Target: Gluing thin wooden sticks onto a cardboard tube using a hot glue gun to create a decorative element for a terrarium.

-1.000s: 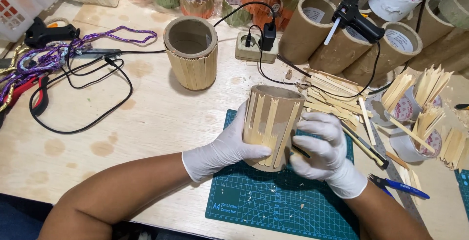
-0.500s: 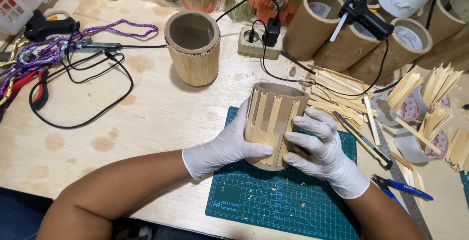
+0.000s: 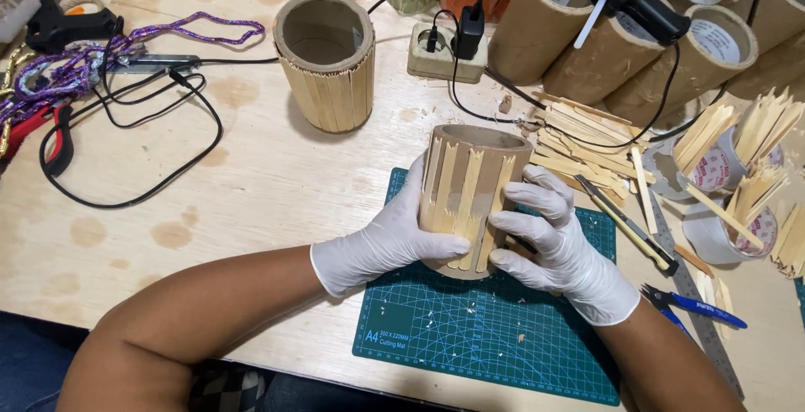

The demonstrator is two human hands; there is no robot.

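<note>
Both gloved hands, left hand and right hand, fingers clasping the half-clad cardboard tube, finished tube at 11 o'clock, spare sticks waiting at 2.

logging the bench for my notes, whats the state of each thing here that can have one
left hand: gloved, gripping the tube's left side
right hand: gloved, fingers pressed on the tube's right side
cardboard tube: upright on the mat, partly covered with wooden sticks
second tube: upright, fully clad in sticks, hollow
cutting mat: flat, littered with chips
charger: plugged into the socket block
glue gun: resting on the bare tubes
wooden sticks: loose pile
</note>
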